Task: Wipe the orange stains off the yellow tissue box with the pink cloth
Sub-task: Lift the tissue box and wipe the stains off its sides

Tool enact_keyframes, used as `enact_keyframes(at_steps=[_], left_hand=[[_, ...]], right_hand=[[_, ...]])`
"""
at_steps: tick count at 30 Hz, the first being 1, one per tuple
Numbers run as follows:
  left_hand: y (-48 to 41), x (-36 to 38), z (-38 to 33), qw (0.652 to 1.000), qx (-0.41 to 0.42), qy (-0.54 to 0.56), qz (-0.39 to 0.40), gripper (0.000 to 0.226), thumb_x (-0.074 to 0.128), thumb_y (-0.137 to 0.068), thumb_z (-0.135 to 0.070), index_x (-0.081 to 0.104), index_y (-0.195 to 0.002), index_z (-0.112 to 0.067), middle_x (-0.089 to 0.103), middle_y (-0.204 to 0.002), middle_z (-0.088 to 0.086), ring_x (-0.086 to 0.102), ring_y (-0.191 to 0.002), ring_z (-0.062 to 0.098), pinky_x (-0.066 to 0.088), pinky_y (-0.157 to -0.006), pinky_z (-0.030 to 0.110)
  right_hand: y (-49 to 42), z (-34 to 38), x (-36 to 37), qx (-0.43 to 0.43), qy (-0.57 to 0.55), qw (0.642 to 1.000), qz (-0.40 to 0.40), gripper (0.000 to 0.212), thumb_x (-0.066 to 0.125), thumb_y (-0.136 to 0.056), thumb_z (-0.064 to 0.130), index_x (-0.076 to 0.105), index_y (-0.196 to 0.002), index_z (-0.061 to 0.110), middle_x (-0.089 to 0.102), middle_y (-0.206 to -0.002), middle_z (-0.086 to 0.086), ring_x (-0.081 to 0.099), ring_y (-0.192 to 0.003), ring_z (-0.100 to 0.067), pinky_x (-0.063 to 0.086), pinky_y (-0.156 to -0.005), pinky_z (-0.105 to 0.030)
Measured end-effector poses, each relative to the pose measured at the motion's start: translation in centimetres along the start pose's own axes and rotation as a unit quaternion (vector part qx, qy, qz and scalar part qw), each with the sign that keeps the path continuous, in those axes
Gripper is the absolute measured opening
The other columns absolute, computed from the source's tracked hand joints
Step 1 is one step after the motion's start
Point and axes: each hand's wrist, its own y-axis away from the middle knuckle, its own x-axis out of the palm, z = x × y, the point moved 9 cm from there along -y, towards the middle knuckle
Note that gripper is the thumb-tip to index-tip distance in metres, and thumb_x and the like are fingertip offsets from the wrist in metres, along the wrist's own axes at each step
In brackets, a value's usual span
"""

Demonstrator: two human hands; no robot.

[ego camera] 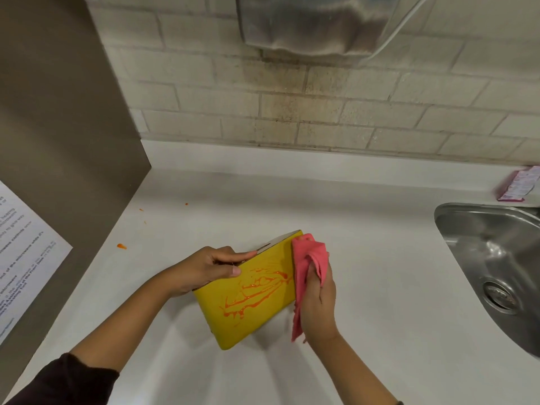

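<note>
Left hand [204, 270] grips stained yellow tissue box [248, 296] on tabletop [380, 258]; right hand [318, 302] clutches pink cloth [308, 264] at box's edge.

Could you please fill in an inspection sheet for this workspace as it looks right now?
Surface: white countertop, with small orange splatters toward its left side.
Job's things: yellow rectangular tissue box, tilted, orange streaky stains across its facing side; crumpled pink cloth at the box's right edge.
Clutter: pink-and-white packet by the wall behind the sink.
Hands: left hand grips the box's upper left edge; right hand holds the cloth.
Cables: a pale cord running from the wall unit.
Surroundings: stainless steel sink at right, tiled wall, metal wall unit, brown panel bearing a printed sheet.
</note>
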Motion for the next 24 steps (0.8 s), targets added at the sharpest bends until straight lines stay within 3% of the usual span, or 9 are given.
enact_keyframes(at_steps=[5, 7, 9, 10, 12, 14, 18, 21, 24], left_hand=[[-0.1, -0.2, 0.1, 1.000, -0.002, 0.009, -0.016, 0.038, 0.056, -0.089, -0.009, 0.063, -0.109, -0.040, 0.054, -0.092, 0.003, 0.061, -0.087, 0.007, 0.048, -0.073, 0.013], [-0.1, -0.3, 0.3, 1.000, -0.004, 0.015, -0.022, 0.038, 0.056, -0.089, -0.007, 0.063, -0.109, -0.039, 0.055, -0.091, 0.003, 0.061, -0.085, 0.006, 0.048, -0.073, 0.013], [-0.1, -0.4, 0.3, 1.000, -0.004, 0.021, -0.023, 0.039, 0.056, -0.089, -0.007, 0.064, -0.108, -0.039, 0.056, -0.091, 0.002, 0.061, -0.085, 0.005, 0.048, -0.074, 0.013], [0.0, -0.3, 0.3, 1.000, -0.003, 0.019, -0.022, 0.039, 0.056, -0.089, -0.007, 0.064, -0.108, -0.040, 0.056, -0.091, 0.001, 0.061, -0.086, 0.005, 0.048, -0.074, 0.013], [0.0, -0.1, 0.3, 1.000, 0.000, 0.009, -0.017, 0.040, 0.056, -0.089, -0.009, 0.063, -0.107, -0.044, 0.055, -0.091, 0.001, 0.060, -0.088, 0.007, 0.048, -0.074, 0.014], [0.0, 0.0, 0.1, 1.000, 0.002, -0.001, -0.012, 0.040, 0.056, -0.089, -0.010, 0.062, -0.107, -0.046, 0.054, -0.093, 0.003, 0.059, -0.091, 0.011, 0.047, -0.076, 0.014], [0.0, 0.0, 0.0, 1.000, 0.004, -0.007, -0.019, 0.040, 0.057, -0.089, -0.010, 0.062, -0.107, -0.046, 0.053, -0.092, 0.004, 0.058, -0.090, 0.011, 0.046, -0.073, 0.011], [0.0, 0.0, 0.0, 1.000, 0.004, -0.009, -0.021, 0.040, 0.057, -0.089, -0.011, 0.062, -0.108, -0.045, 0.053, -0.092, 0.004, 0.058, -0.090, 0.010, 0.047, -0.074, 0.011], [0.1, 0.0, 0.0, 1.000, 0.002, -0.008, -0.020, 0.039, 0.057, -0.089, -0.011, 0.061, -0.109, -0.044, 0.054, -0.096, 0.008, 0.058, -0.093, 0.012, 0.047, -0.077, 0.013]], right_hand=[[0.6, 2.1, 2.8, -0.090, 0.087, 0.989, 0.078, 0.047, 0.030, -0.089, 0.058, 0.019, -0.135, 0.058, 0.021, -0.155, 0.012, 0.013, -0.143, -0.007, 0.014, -0.113, -0.018], [1.1, 2.6, 3.4, -0.158, 0.163, 0.963, 0.147, 0.049, 0.034, -0.089, 0.051, 0.019, -0.134, 0.063, 0.017, -0.147, 0.038, 0.003, -0.141, 0.008, 0.008, -0.106, -0.001], [1.3, 2.9, 3.0, -0.199, 0.186, 0.944, 0.187, 0.054, 0.035, -0.088, 0.038, 0.020, -0.133, 0.064, 0.019, -0.139, 0.049, 0.007, -0.139, 0.008, 0.011, -0.106, -0.001], [1.0, 3.0, 2.3, -0.196, 0.167, 0.950, 0.175, 0.053, 0.035, -0.088, 0.037, 0.026, -0.135, 0.060, 0.029, -0.140, 0.043, 0.019, -0.139, 0.000, 0.017, -0.110, -0.009], [0.2, 2.3, 0.7, -0.147, 0.095, 0.979, 0.107, 0.055, 0.033, -0.087, 0.042, 0.043, -0.139, 0.025, 0.051, -0.140, 0.003, 0.040, -0.133, -0.025, 0.031, -0.112, -0.040], [-0.2, 1.2, 0.4, -0.064, 0.034, 0.997, 0.040, 0.068, 0.033, -0.088, 0.047, 0.041, -0.137, 0.000, 0.049, -0.136, -0.023, 0.044, -0.127, -0.037, 0.034, -0.106, -0.054], [0.3, 1.0, 1.9, -0.027, 0.012, 0.999, 0.011, 0.073, 0.030, -0.083, 0.061, 0.028, -0.145, 0.022, 0.029, -0.153, -0.009, 0.025, -0.142, -0.021, 0.022, -0.116, -0.048], [0.8, 1.7, 3.0, -0.082, 0.062, 0.991, 0.088, 0.061, 0.029, -0.084, 0.073, 0.028, -0.140, 0.049, 0.030, -0.153, 0.006, 0.021, -0.143, -0.018, 0.021, -0.118, -0.039], [0.7, 2.1, 2.5, -0.149, 0.161, 0.961, 0.169, 0.045, 0.030, -0.091, 0.060, 0.027, -0.136, 0.056, 0.032, -0.147, 0.026, 0.021, -0.143, -0.015, 0.017, -0.114, -0.015]])
